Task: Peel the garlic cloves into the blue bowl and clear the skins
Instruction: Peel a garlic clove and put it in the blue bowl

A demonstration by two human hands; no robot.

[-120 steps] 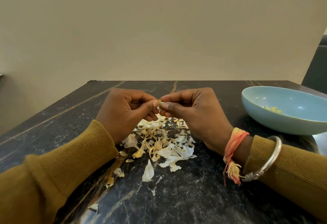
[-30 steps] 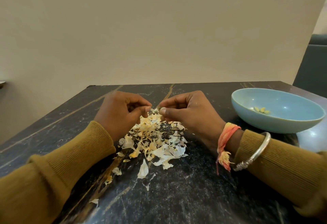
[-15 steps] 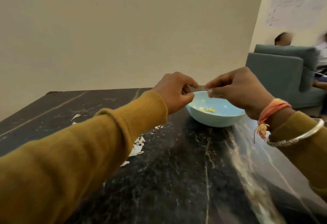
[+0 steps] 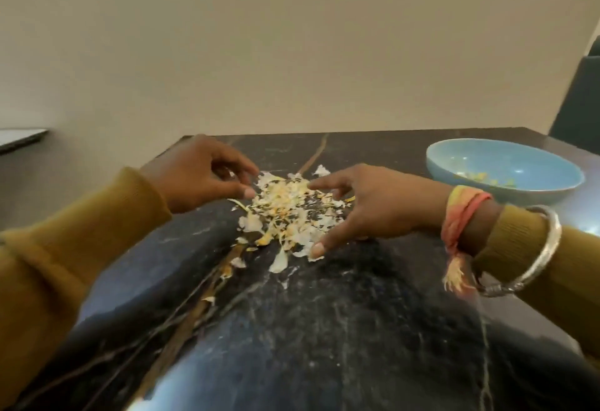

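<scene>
Worktop [image 4: 324,329]: dark veined stone, glossy, nearest me.
Strays [image 4: 279,263]: a few loose flakes trail from the heap towards me and to my left, apart from the main lot.
Skins [image 4: 292,212]: one loose heap, mid-worktop, between my two grips.
Right grip [image 4: 373,206]: fingers spread apart. The thumb tip is down on the heap's near edge and the fingers arch over its right side. It holds nothing.
Left grip [image 4: 198,173]: fingers loosely curled, thumb apart from them, tips at the heap's left edge. I see nothing pinched, though the view is blurred.
Handling, judged: papery, very light and brittle. The skins will scatter at a quick sweep or a breath, and they slide easily on polished stone. No single flake is worth pinching.
Hold, judged: cup both grips round the heap's outer edge, rake inward, then lift from below.
Heading: none. The heap is roughly round and the flakes lie every way. The only long line is the tail of strays running near-left.
Bowl [image 4: 519,194]: blue, upright, far right, well apart from the heap.
Cloves [image 4: 480,178]: small yellowish pieces on the bowl's floor. I cannot count them.
</scene>
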